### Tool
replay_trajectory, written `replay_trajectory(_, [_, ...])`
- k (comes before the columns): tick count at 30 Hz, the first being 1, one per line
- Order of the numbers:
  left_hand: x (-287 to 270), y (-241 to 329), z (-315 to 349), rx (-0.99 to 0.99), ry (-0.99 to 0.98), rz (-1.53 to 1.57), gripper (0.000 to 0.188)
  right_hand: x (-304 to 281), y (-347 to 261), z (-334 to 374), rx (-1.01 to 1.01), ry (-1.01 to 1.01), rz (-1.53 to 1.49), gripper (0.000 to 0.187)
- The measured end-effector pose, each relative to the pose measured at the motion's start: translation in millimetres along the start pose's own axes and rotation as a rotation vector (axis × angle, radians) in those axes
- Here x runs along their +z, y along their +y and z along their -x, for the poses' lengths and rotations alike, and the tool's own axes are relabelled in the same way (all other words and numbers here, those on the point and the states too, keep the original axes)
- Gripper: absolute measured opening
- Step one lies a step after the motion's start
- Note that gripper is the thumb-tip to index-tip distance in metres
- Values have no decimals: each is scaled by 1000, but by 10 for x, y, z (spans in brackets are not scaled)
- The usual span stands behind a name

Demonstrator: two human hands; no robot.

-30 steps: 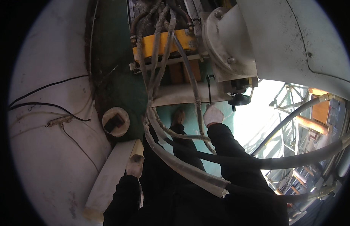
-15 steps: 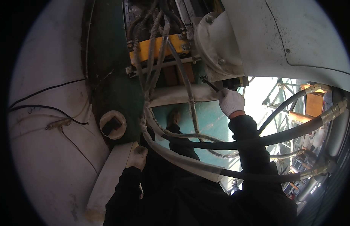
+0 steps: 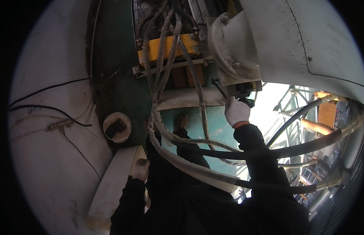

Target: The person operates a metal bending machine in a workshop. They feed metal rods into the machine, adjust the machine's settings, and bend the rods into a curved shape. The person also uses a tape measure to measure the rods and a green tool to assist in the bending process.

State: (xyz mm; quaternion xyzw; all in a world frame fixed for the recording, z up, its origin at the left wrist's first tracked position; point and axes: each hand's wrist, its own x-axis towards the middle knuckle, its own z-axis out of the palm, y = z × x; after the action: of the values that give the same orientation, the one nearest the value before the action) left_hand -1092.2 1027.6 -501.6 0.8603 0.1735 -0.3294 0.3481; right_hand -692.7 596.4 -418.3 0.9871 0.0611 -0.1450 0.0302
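Left hand (image 3: 140,169) low, right hand (image 3: 237,111) grasping dark rod (image 3: 220,88)
White box (image 3: 111,184) just left of left hand, whose grip I cannot tell; wrapped hose (image 3: 184,168) between hands; rod projects up-left from right fist; black handwheel (image 3: 249,102) just beside right hand's far side

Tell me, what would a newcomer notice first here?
Probably the vivid yellow block near the top centre, with pale-wrapped hoses running down in front of it and across the middle. Then the gloved right hand, right of centre, apparently gripping a dark rod below a pale round flange. White glare shines further right.
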Motion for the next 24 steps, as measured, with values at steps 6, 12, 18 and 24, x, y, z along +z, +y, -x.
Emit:
replay_trajectory(6, [-85,214,-75,-439,-88,285,43,1398,-241,242,207,-279,-88,36])
replay_trajectory(12, [-180,264,-70,-400,-72,367,45,1070,-154,467,279,-87,-227,29])
replay_trajectory(18, [124,31,-293,-196,-20,307,42,-228,215,318,169,35,-177,28])
replay_trajectory(24, [76,218,-319,-46,-42,66,35,-637,123,-240,7,-85,-33,30])
